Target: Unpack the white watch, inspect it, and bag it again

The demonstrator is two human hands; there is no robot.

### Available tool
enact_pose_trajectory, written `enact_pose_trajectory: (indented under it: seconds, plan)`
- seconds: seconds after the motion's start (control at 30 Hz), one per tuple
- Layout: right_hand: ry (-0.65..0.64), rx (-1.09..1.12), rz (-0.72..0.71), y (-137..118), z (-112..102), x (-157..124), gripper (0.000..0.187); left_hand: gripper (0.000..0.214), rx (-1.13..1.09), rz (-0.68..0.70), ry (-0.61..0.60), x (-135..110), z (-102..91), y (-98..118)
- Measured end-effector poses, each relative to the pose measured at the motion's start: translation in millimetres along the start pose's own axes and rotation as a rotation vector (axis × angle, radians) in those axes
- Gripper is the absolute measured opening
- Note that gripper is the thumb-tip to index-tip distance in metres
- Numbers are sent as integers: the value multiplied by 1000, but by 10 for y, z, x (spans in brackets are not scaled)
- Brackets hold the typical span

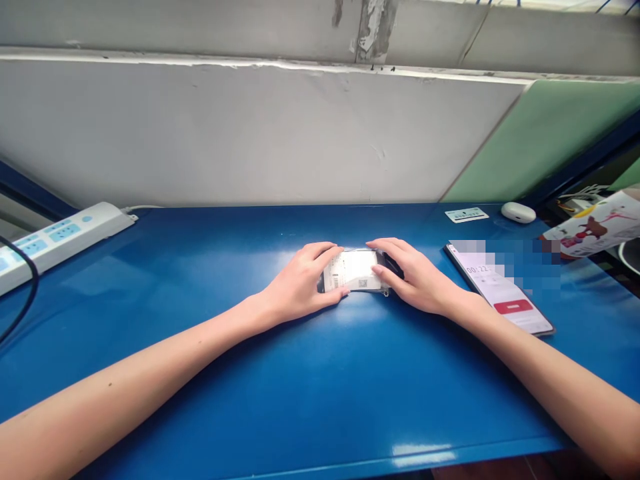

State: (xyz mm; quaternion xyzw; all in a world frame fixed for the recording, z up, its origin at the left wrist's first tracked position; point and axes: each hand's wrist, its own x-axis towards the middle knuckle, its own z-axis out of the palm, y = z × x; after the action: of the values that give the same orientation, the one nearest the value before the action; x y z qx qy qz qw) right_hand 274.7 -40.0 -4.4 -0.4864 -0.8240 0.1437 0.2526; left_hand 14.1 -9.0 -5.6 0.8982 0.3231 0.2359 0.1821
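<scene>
A small dark parcel (356, 270) with a white printed shipping label on top lies on the blue table, near the middle. The label shows a barcode and a square code, too small to read. My left hand (309, 281) grips the parcel's left end, thumb along the near side and fingers over the far side. At the opposite end, my right hand (414, 275) is closed round the right part, its thumb resting on the label's edge. Some of the parcel's black wrapping shows between the right thumb and fingers; its ends are partly hidden by both hands.
A phone (500, 293) with a timer on its screen lies right of my right hand. Behind it are a small card (467, 215) and a white earbud case (519, 213). A printed box (595, 227) stands far right, a power strip (65, 233) far left. A wall (250, 133) backs the table (300, 393).
</scene>
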Motion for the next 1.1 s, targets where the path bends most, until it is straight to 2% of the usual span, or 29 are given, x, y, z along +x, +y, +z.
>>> enact_pose_trajectory:
  seconds: [0.2,0.33,0.47,0.57,0.73,0.87,1.1]
  plan:
    - [-179,-155,17,-24,-10,-6,75,60,87,-22,-10,6,33,-12]
    - [-250,-226,50,-23,10,-3,83,62,142,-62,-58,-2,49,-21]
    - [-212,-250,63,-41,66,-7,82,63,156,-78,-76,-12,51,-28]
    - [-152,-235,45,-67,99,-7,70,64,158,-78,-75,-11,56,-33]
    - [-166,-185,40,-93,41,10,53,65,166,-71,-79,-1,63,-37]
    - [-176,-188,53,-96,-18,10,51,65,167,-63,-80,5,58,-30]
    - [-178,-197,43,-67,15,1,55,61,143,-69,-67,9,64,-24]
